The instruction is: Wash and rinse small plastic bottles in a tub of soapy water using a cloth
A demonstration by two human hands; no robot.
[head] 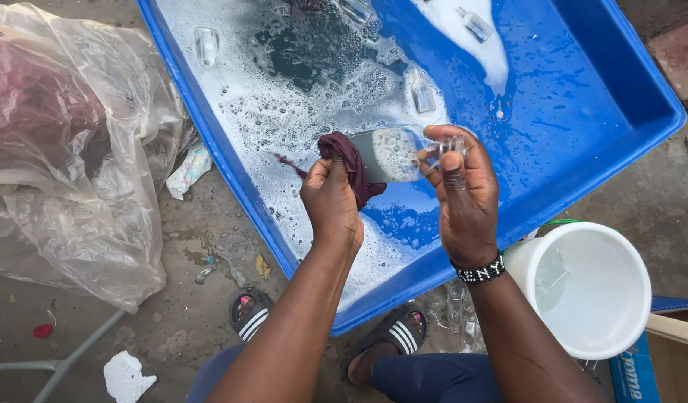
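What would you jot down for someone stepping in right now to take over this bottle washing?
Left hand: grips a maroon cloth, pressed against the bottle's base.
Right hand: holds a small clear glass bottle by its neck, sideways over the tub, suds inside it.
Blue plastic tub: soapy water, with at least four more small clear bottles lying in the foam.
White bucket: to the right of the tub, holds some clear water.
Done: the held bottle is soaped.
Left: it shows no rinse yet; the bottles in the tub remain in the suds.
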